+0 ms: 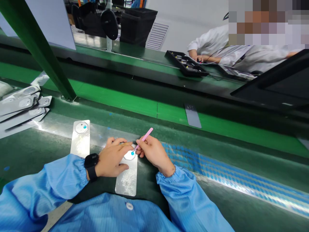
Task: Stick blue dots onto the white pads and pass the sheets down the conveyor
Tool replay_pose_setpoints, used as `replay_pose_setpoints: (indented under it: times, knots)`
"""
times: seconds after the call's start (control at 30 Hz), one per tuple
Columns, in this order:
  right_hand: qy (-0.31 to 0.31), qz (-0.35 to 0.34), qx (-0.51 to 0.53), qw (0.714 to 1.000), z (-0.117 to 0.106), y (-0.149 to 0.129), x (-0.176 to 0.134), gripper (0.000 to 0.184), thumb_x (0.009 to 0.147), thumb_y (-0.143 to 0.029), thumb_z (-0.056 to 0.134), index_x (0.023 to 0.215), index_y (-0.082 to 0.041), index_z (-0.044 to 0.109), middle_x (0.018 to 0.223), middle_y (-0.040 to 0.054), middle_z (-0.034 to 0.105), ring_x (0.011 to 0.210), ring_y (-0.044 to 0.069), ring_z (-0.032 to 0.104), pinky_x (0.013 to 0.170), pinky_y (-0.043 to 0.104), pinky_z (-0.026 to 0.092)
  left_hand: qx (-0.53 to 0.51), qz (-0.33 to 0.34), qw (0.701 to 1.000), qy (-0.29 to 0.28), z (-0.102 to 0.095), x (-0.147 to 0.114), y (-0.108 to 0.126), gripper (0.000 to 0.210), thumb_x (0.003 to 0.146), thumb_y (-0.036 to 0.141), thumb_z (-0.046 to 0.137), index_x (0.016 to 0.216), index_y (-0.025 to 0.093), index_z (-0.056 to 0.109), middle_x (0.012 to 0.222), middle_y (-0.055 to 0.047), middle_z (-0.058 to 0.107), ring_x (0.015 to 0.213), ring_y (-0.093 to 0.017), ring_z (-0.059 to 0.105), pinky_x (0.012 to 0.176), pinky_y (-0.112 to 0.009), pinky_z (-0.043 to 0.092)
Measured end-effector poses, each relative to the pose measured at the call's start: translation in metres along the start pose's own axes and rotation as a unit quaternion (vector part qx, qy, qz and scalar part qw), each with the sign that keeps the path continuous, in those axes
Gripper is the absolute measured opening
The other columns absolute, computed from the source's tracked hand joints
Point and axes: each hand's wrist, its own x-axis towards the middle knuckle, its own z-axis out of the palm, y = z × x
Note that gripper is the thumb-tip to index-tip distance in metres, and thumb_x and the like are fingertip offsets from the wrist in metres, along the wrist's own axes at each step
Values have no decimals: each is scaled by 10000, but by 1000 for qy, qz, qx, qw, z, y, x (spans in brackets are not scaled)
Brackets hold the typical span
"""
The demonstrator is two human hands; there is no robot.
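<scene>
Clock directions are taken from the plate between the hands. At 10 o'clock, at the far left, a pile (24, 104) of metal plates lies heaped and overlapping, clear of the elbows; its loose stacking suggests convenience rather than order. Also at 10 but nearer, a second plate (80, 143) lies alone on the bench (101, 129), a blue dot on its pale disc, perhaps set apart to keep it from the pile. The left hand (110, 159), watch (91, 165) on its wrist, lies palm down across the plate (126, 183), fingers spread rather than closed, thumb on the metal, seemingly to steady it. That plate lies flat on the bench in front of the body, its disc at the 12 o'clock end, where both hands meet. On the disc sits a blue dot (132, 153). The right hand (153, 154) pinches a slim pink tool (148, 133) like a pen, probably for fine control; its tip is at the dot, but contact cannot be told. At 1 o'clock, across the bench, a co-worker's hands (201, 58) are at a black tray (185, 62). At 3 o'clock a sheet (217, 170) of blue dots runs rightward, just beside the right hand, apparently for short reach.
</scene>
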Motion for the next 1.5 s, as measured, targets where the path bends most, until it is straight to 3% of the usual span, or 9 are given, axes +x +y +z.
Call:
replay_pose_setpoints:
  times: [0.57,1.07,1.13,1.2,1.3,1.37,1.5]
  knots:
    - [17,-20,-27,999,2,-6,-5,154,833,-179,552,681,-198,538,525,-19,622,428,116,580,405,190,449,61,35,997,5,0,-2,1,378,752,326,611,1120,246,574,1369,-76,523,1234,-340,388,967,-523,242]
    - [36,-62,-84,994,-3,1,-6,107,852,-267,538,761,-212,543,587,7,648,483,159,610,481,254,480,95,40,994,26,4,-2,2,391,717,318,600,1100,242,608,1388,-72,510,1228,-366,392,900,-532,279]
    - [94,-124,-133,979,-8,-1,-12,139,863,-310,519,760,-219,543,613,22,644,541,179,615,544,286,494,94,40,994,24,4,-2,2,384,726,319,602,1100,235,603,1394,-73,507,1233,-364,392,899,-533,281]
    - [142,-225,-205,942,-13,0,-22,163,880,-294,478,749,-222,544,691,52,641,665,202,625,651,316,504,88,41,995,22,5,-2,2,377,741,327,604,1104,230,594,1400,-74,503,1236,-359,392,900,-533,281]
    - [101,-340,-294,888,-11,8,-38,199,873,-154,398,849,-199,590,885,94,633,858,211,618,786,325,501,73,34,997,17,5,-1,2,380,765,355,612,1109,199,569,1400,-95,503,1244,-350,386,917,-532,277]
    - [47,-333,-362,869,-4,16,-46,259,854,-96,402,972,-174,619,966,102,618,888,202,617,800,314,507,63,25,998,13,5,-1,2,393,779,366,616,1117,177,548,1393,-106,508,1251,-344,380,932,-530,275]
    - [-16,-227,-513,827,12,23,-52,298,882,-153,498,1151,-185,621,1020,93,608,842,195,638,738,294,520,55,19,998,8,3,0,3,394,800,351,610,1143,176,524,1385,-103,514,1256,-334,380,938,-525,276]
